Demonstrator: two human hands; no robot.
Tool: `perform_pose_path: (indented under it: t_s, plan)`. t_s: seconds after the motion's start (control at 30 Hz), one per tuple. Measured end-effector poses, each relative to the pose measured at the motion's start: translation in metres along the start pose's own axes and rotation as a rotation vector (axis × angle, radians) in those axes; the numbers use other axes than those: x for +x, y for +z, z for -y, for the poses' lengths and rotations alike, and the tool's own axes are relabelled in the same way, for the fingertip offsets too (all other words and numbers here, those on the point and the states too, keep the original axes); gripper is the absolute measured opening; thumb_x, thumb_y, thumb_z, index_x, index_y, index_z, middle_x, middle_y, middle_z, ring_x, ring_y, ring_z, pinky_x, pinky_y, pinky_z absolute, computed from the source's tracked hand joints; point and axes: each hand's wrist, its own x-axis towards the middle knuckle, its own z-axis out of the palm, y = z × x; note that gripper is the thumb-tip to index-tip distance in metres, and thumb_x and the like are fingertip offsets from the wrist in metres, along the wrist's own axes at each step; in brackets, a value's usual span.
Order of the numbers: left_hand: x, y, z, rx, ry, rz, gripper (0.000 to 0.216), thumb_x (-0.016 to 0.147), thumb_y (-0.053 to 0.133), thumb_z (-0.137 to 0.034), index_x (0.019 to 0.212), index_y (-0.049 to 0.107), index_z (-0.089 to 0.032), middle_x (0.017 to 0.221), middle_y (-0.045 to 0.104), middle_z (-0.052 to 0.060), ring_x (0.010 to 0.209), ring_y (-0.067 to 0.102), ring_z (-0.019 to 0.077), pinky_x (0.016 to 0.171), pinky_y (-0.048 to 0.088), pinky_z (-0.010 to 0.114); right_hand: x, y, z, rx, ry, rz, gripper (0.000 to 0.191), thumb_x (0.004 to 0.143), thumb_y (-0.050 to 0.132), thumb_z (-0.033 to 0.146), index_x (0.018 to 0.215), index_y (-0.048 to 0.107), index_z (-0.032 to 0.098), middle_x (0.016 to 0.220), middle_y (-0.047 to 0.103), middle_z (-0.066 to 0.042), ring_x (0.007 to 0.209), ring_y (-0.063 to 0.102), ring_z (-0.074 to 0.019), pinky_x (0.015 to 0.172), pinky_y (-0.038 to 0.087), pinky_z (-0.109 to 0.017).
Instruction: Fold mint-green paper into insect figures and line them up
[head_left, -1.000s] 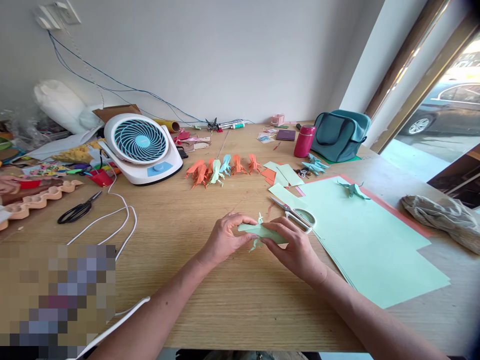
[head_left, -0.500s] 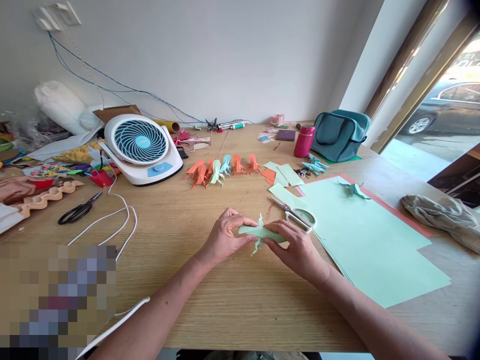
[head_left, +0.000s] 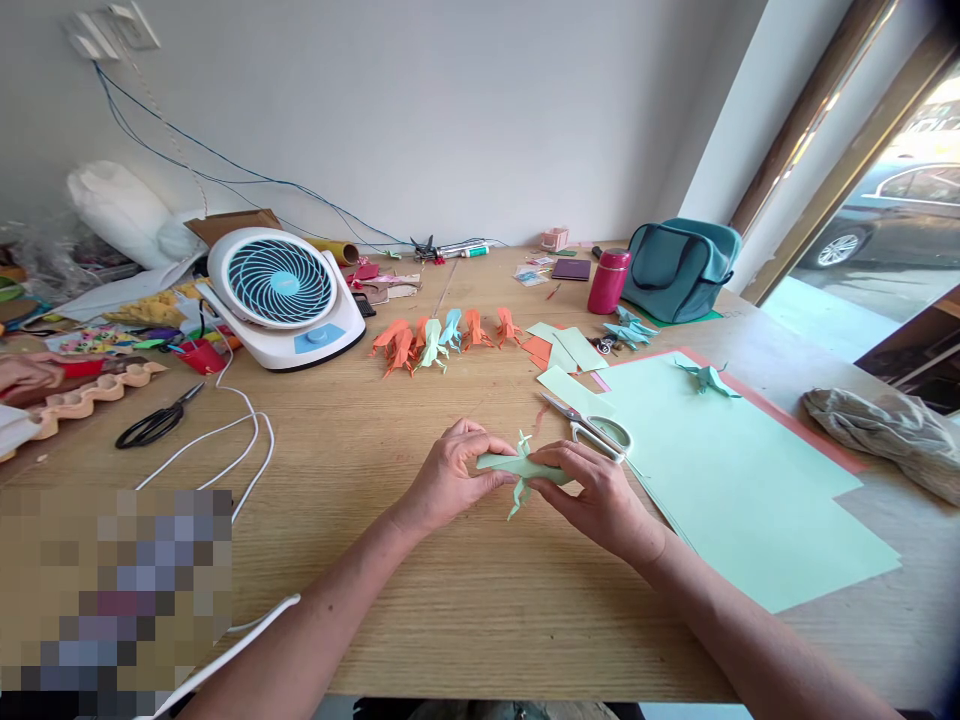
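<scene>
While both forearms rest low over a wooden table, a person's left hand and right hand hold a pale green paper figure between them, near the middle of the table. The left hand pinches one end between thumb and fingers; the right hand pinches the other, fingers over the top and thumb below. Thin folded limbs jut from the figure's middle, on its far and near sides. Just beyond the right hand lie scissors, beside a stack of green sheets that bears a darker folded animal. Farther back, orange, blue and green models stand in a row between a fan and loose paper cuttings. A pink bottle stands by a teal bag; at far left, another person's hand is partly in view.
</scene>
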Motion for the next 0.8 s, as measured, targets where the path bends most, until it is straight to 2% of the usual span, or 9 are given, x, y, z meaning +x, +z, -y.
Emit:
perform_pose_path:
  t_s: [0.17, 0.3, 0.43, 0.57, 0.73, 0.8]
  plan:
    - [0.000, -0.002, -0.005, 0.074, 0.016, 0.067, 0.017, 0.083, 0.075, -0.032, 0.097, 0.070, -0.025, 0.093, 0.069, 0.001, 0.096, 0.057, 0.0200, 0.089, 0.044, 0.032, 0.001, -0.001, -0.001, -0.007, -0.020, 0.030, 0.015, 0.094, 0.062, 0.021, 0.108, 0.060, 0.023, 0.095, 0.071, -0.006, 0.082, 0.065, -0.0207, 0.072, 0.052, -0.035]
    - [0.000, -0.002, -0.007, 0.146, 0.052, 0.069, 0.016, 0.084, 0.073, -0.030, 0.097, 0.066, -0.024, 0.096, 0.067, 0.002, 0.097, 0.057, 0.0205, 0.093, 0.042, 0.034, 0.002, 0.000, -0.001, -0.025, -0.029, 0.038, 0.014, 0.095, 0.061, 0.020, 0.108, 0.059, 0.023, 0.094, 0.070, -0.006, 0.082, 0.064, -0.0211, 0.072, 0.051, -0.036]
    - [0.000, -0.002, -0.004, 0.078, 0.017, 0.097, 0.017, 0.083, 0.073, -0.034, 0.096, 0.066, -0.025, 0.098, 0.067, 0.002, 0.100, 0.059, 0.0207, 0.093, 0.043, 0.033, 0.001, -0.001, -0.001, -0.001, -0.003, 0.045, 0.012, 0.094, 0.062, 0.022, 0.105, 0.059, 0.023, 0.091, 0.070, -0.005, 0.078, 0.063, -0.0199, 0.069, 0.051, -0.034]
    - [0.000, 0.000, -0.002, -0.036, -0.024, 0.139, 0.017, 0.084, 0.072, -0.032, 0.096, 0.065, -0.023, 0.096, 0.069, 0.001, 0.093, 0.063, 0.0190, 0.093, 0.044, 0.033, 0.000, -0.004, -0.002, 0.013, 0.000, 0.077, 0.013, 0.094, 0.062, 0.024, 0.107, 0.060, 0.024, 0.091, 0.070, -0.004, 0.078, 0.063, -0.0191, 0.070, 0.051, -0.033]
    - [0.001, 0.003, 0.000, -0.049, -0.049, 0.123, 0.015, 0.085, 0.071, -0.030, 0.096, 0.065, -0.023, 0.098, 0.072, 0.001, 0.094, 0.065, 0.0196, 0.095, 0.045, 0.035, 0.003, -0.009, -0.003, -0.003, 0.021, 0.104, 0.028, 0.091, 0.067, 0.028, 0.118, 0.058, 0.024, 0.105, 0.067, -0.009, 0.092, 0.065, -0.0228, 0.079, 0.054, -0.037]
    - [0.001, 0.003, 0.001, -0.040, -0.034, 0.110, 0.015, 0.084, 0.072, -0.028, 0.096, 0.064, -0.023, 0.097, 0.072, 0.001, 0.094, 0.065, 0.0193, 0.096, 0.044, 0.034, 0.004, -0.011, -0.003, -0.030, 0.015, 0.104, 0.030, 0.089, 0.070, 0.028, 0.116, 0.059, 0.023, 0.106, 0.064, -0.009, 0.093, 0.065, -0.0236, 0.080, 0.054, -0.038]
